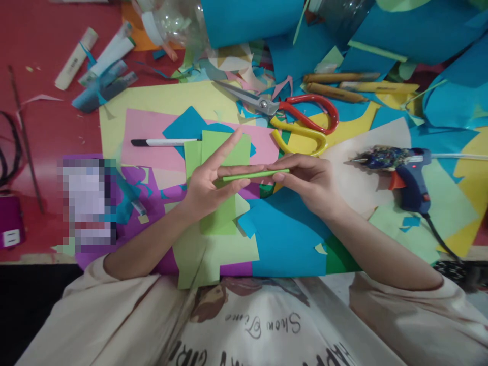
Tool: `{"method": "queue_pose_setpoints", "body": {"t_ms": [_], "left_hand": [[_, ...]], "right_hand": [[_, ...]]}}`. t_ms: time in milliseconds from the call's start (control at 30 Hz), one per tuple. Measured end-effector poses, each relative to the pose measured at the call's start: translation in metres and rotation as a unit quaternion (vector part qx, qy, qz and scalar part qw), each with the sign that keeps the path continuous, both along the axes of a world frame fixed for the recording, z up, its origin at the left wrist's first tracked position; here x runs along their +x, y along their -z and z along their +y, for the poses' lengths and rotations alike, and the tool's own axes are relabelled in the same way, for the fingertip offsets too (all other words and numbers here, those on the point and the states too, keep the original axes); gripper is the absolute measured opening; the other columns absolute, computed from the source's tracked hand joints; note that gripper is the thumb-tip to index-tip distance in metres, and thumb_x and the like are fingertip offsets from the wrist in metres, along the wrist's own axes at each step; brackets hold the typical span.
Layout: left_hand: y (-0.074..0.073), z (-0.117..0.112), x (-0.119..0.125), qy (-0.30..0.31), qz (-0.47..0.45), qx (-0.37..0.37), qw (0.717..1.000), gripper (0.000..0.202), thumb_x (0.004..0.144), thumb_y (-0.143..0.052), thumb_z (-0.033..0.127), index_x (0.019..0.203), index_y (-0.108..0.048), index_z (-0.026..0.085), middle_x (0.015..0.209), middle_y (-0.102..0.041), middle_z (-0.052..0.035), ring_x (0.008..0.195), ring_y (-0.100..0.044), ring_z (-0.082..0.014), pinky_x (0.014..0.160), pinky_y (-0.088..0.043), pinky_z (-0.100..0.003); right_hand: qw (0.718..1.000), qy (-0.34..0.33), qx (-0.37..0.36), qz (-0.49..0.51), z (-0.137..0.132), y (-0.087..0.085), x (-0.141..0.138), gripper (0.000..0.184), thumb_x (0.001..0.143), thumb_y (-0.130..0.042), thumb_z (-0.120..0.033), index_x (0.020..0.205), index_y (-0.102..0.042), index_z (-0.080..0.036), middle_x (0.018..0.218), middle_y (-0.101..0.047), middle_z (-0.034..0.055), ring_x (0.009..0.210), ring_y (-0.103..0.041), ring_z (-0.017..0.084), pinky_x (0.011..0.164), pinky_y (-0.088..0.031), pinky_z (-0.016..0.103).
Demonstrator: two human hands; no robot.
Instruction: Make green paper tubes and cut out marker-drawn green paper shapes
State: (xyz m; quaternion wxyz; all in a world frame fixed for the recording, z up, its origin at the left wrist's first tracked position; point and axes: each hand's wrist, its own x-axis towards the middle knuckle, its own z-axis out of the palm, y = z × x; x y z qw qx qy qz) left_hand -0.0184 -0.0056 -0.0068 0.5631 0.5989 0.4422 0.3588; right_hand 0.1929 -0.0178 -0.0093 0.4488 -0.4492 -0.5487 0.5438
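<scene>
Between my two hands, seen nearly edge-on, is a narrow green paper strip, perhaps folded or rolled. My left hand pinches its left end between thumb and fingers, with the index finger raised. At the other end, the thumb and fingers of my right hand close on the strip. Below the hands lie green paper pieces and a blue sheet. A white pen with a black cap rests on pink paper left of the green sheet.
Large scissors with red and yellow handles lie beyond my hands. At right, a blue glue gun shows a lit red light, its cord running to the front edge. Markers, brown sticks, a plastic bottle and paper scraps surround the work.
</scene>
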Motion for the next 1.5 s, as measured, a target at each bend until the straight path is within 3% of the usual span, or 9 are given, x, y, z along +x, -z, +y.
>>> {"method": "queue_pose_setpoints", "body": {"t_ms": [133,333,733,900,1100,1267,1400,1500], "left_hand": [[-0.0020,0.0018,-0.0005,0.037,-0.020,-0.008,0.999,0.060,0.079,-0.071,0.038,0.136,-0.052,0.030,0.116,-0.072,-0.0028,0.111,-0.066,-0.0262,0.095,-0.057,-0.037],[-0.0067,0.0054,0.0016,0.070,-0.004,-0.009,0.998,0.030,0.083,-0.067,0.038,0.108,-0.073,0.024,0.115,-0.071,-0.0034,0.111,-0.066,-0.0239,0.096,-0.055,-0.033],[-0.0052,0.0061,0.0014,0.074,0.041,-0.005,0.996,0.030,0.083,-0.064,0.046,0.103,-0.075,0.027,0.105,-0.075,-0.0024,0.096,-0.072,-0.0200,0.081,-0.058,-0.023],[-0.0048,0.0056,0.0002,0.084,0.043,0.001,0.996,0.027,0.083,-0.064,0.044,0.101,-0.076,0.027,0.105,-0.076,-0.0027,0.098,-0.072,-0.0185,0.086,-0.056,-0.023],[-0.0057,0.0045,0.0007,0.063,0.055,0.001,0.996,0.029,0.082,-0.065,0.047,0.098,-0.076,0.026,0.101,-0.077,-0.0038,0.094,-0.072,-0.0202,0.082,-0.058,-0.026],[-0.0059,0.0052,0.0020,0.030,0.071,0.003,0.997,0.030,0.078,-0.069,0.047,0.092,-0.077,0.022,0.087,-0.078,-0.0028,0.074,-0.072,-0.0172,0.062,-0.055,-0.021],[-0.0075,0.0072,0.0035,0.038,0.058,-0.007,0.998,0.026,0.077,-0.069,0.045,0.087,-0.078,0.023,0.083,-0.077,-0.0014,0.076,-0.072,-0.0182,0.061,-0.055,-0.022],[-0.0074,0.0078,0.0039,0.040,0.045,0.001,0.998,0.023,0.077,-0.071,0.043,0.084,-0.078,0.023,0.082,-0.077,-0.0014,0.075,-0.072,-0.0185,0.063,-0.056,-0.023]], "right_hand": [[1.000,0.011,0.010,0.000,-0.0004,0.0004,-0.0006,0.009,0.078,-0.074,-0.036,0.083,-0.074,-0.028,0.081,-0.074,-0.0005,0.075,-0.070,0.018,0.070,-0.060,0.038],[0.999,0.022,-0.001,0.026,-0.0002,-0.0023,-0.0037,0.018,0.077,-0.074,-0.041,0.078,-0.074,-0.023,0.077,-0.074,0.0010,0.068,-0.070,0.014,0.063,-0.059,0.026],[0.999,0.003,-0.025,0.044,0.0000,-0.0006,-0.0034,0.019,0.077,-0.075,-0.040,0.084,-0.070,-0.023,0.080,-0.072,0.0011,0.075,-0.070,0.014,0.068,-0.059,0.025],[0.998,-0.030,-0.027,0.055,0.0000,-0.0024,-0.0033,0.013,0.078,-0.074,-0.026,0.091,-0.077,-0.028,0.087,-0.076,0.0005,0.080,-0.069,0.012,0.071,-0.057,0.023],[0.997,-0.031,-0.012,0.064,-0.0005,-0.0041,-0.0035,0.031,0.078,-0.070,-0.010,0.095,-0.077,-0.035,0.078,-0.075,-0.0038,0.066,-0.065,0.006,0.061,-0.052,0.017],[0.999,-0.026,0.013,0.027,-0.0010,-0.0049,-0.0028,0.014,0.081,-0.070,-0.026,0.091,-0.079,-0.030,0.076,-0.074,0.0004,0.064,-0.065,0.010,0.058,-0.053,0.022],[0.999,-0.032,0.027,-0.014,-0.0009,-0.0060,-0.0027,0.016,0.083,-0.068,-0.039,0.087,-0.078,-0.028,0.078,-0.075,0.0004,0.067,-0.067,0.014,0.061,-0.057,0.029],[0.998,-0.042,0.039,-0.018,-0.0003,-0.0069,-0.0024,0.015,0.084,-0.067,-0.038,0.087,-0.078,-0.029,0.079,-0.075,-0.0007,0.069,-0.068,0.014,0.062,-0.057,0.029]]}}
